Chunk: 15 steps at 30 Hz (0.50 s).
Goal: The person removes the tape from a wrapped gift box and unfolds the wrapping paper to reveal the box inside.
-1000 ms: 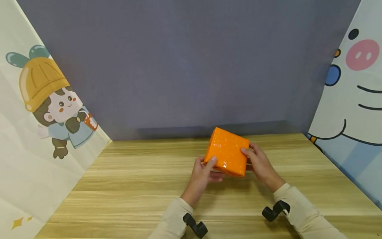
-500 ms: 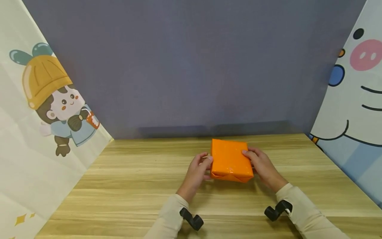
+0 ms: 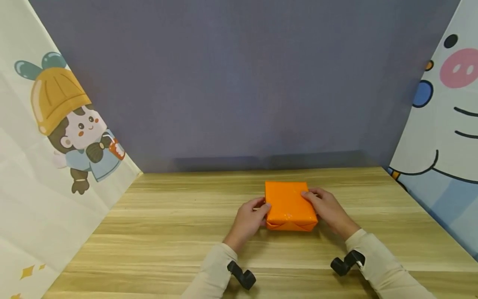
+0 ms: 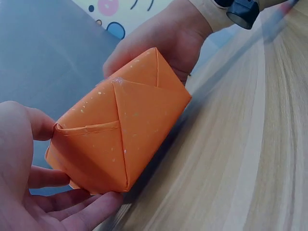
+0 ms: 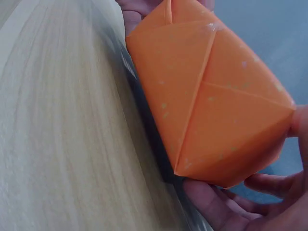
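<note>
A box wrapped in shiny orange paper (image 3: pixel 289 203) is between both hands in the head view, top face up, its folded end toward me. My left hand (image 3: pixel 247 220) grips its left side, thumb at the top edge. In the left wrist view the fingers (image 4: pixel 98 211) curl along the underside. My right hand (image 3: pixel 330 211) holds the opposite side, with its thumb lying on the top face. Creased flaps and pale specks show on the orange end (image 5: pixel 192 96) in the right wrist view. The box's lower edge is close over the table.
A wooden-grain table (image 3: pixel 168 232) spreads under the box. Behind it rises a grey backdrop (image 3: pixel 231 83). Printed cloths with a cartoon child (image 3: pixel 80 128) and a pink-snouted figure (image 3: pixel 461 68) flank the sides. Each sleeve carries a black wrist camera (image 3: pixel 240 275).
The box has come down toward the table and turned from a tilted, rotated pose to a squarer, flatter one. The left hand shifted along its left side; both hands remain at the box.
</note>
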Motion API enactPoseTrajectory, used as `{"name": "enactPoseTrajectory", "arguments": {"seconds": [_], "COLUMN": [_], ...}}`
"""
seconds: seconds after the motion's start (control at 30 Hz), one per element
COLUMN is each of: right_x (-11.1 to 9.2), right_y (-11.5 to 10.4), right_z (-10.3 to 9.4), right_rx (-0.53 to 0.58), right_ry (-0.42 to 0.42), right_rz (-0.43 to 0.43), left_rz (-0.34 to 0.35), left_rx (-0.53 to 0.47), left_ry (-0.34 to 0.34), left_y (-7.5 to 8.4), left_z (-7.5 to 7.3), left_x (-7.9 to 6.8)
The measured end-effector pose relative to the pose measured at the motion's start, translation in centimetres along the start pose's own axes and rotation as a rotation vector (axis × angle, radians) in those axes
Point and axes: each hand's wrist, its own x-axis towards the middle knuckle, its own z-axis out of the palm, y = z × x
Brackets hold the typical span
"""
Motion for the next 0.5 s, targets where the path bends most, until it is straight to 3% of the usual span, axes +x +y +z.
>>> {"name": "enactPoseTrajectory", "arguments": {"seconds": [0.17, 0.5], "right_x": [0.07, 0.03], "right_y": [0.25, 0.30], "right_z": [0.00, -0.06], "right_rx": [-0.136, -0.205], "right_ry": [0.004, -0.006], "right_rz": [-0.049, -0.036], "left_rz": [-0.001, 0.013], "left_rx": [0.048, 0.129], "left_ry": [-0.003, 0.000], "left_y": [-0.02, -0.07], "left_z": [0.15, 0.37], "left_x": [-0.20, -0.32]}}
